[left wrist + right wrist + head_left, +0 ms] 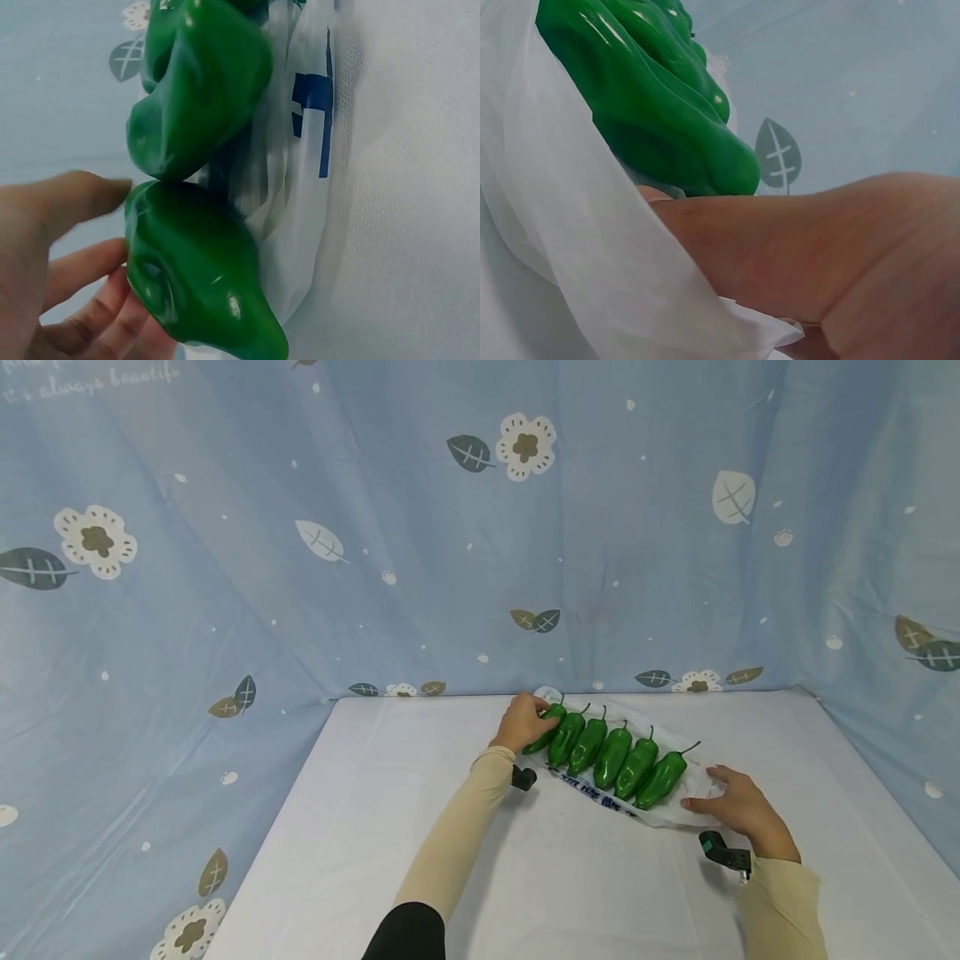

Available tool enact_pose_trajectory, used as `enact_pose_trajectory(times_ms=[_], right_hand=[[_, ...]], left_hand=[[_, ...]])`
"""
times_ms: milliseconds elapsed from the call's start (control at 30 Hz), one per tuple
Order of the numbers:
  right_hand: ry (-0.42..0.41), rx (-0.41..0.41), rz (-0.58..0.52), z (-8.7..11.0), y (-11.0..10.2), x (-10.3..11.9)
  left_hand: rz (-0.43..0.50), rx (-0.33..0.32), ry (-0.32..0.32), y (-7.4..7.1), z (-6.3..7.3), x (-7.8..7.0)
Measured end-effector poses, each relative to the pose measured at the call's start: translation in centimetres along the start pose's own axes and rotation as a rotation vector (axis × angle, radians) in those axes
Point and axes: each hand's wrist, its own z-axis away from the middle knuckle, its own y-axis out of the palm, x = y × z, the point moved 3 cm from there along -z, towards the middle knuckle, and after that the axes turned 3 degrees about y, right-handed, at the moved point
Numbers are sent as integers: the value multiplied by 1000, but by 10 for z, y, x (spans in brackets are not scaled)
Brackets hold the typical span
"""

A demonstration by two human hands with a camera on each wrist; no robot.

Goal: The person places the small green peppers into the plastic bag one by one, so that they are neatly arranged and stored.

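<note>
Several glossy green peppers (612,757) lie side by side in a slanting row on a white plastic bag (667,814) with dark blue print. My left hand (521,722) is at the row's left end, thumb and fingers around the stem end of the leftmost pepper (199,266). Past the rightmost pepper (662,779), my right hand (742,806) rests on the bag's right end, thumb and forefinger spread apart. In the right wrist view, white film (592,225) covers part of the right thumb (757,240); the other fingers are mostly hidden.
The bag lies on a white-covered table (585,885), close to its back edge. Behind hangs a blue curtain (420,527) printed with leaves and flowers. Small black devices sit under both wrists, one at the left wrist (523,778), one at the right wrist (723,852).
</note>
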Motion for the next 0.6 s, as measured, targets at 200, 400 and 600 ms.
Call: enact_pose_trajectory(times_ms=[200, 400, 600], right_hand=[[7, 4, -8, -2, 0, -1], [1, 6, 6, -4, -2, -1], [-19, -25, 36, -7, -4, -2]], left_hand=[[66, -28, -18, -13, 7, -2], [147, -91, 21, -32, 12, 3], [213, -174, 83, -54, 22, 4]])
